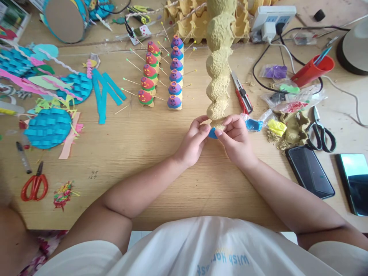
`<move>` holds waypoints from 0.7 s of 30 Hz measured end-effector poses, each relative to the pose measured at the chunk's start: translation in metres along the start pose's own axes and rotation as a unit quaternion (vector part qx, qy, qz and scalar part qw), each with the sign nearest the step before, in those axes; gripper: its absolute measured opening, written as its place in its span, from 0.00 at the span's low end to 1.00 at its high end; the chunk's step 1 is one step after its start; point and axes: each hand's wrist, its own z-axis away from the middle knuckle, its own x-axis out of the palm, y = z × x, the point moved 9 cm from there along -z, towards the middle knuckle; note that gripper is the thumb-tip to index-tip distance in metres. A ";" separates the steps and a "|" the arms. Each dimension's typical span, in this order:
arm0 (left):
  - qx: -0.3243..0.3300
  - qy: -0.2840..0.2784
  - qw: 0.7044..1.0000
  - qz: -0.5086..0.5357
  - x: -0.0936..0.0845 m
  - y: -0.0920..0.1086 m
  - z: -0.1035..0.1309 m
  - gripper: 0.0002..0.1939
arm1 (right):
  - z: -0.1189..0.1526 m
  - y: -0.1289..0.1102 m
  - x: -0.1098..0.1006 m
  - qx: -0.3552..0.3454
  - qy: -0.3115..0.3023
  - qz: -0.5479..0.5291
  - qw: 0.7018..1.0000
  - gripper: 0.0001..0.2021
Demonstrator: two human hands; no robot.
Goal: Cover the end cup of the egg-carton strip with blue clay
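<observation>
A long strip of egg carton cups (220, 67) points away from me over the table, its near end between my two hands. My left hand (192, 142) is closed on the left side of that end, thumb and fingers pinching. From the right, my right hand (237, 142) grips the same end, its thumb pressing by a piece of blue clay (212, 133). The clay sits at the tip of the strip, partly covered by my fingers. Left of the strip stand a row of purple-and-blue clay-covered carton cups (175, 89) and a row of red-and-green ones (146, 97), with yellow- and green-tipped sticks.
A utility knife (243, 96), bagged blue clay (253, 124), yellow clay (276, 127), black scissors (321, 134) and a phone (310, 171) lie to the right. Leftward are woven blue paper discs (48, 127) and red scissors (34, 186). Behind stand egg trays (192, 27) and a power strip (273, 17).
</observation>
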 end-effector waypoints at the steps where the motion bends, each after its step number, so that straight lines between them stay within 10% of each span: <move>1: -0.002 0.004 1.000 0.003 -0.001 0.000 0.000 0.32 | 0.000 0.000 0.000 -0.001 -0.002 -0.001 1.000 0.24; 21: 0.016 0.004 1.000 -0.016 -0.002 0.000 -0.001 0.30 | 0.000 0.000 0.001 -0.007 -0.017 0.010 1.000 0.21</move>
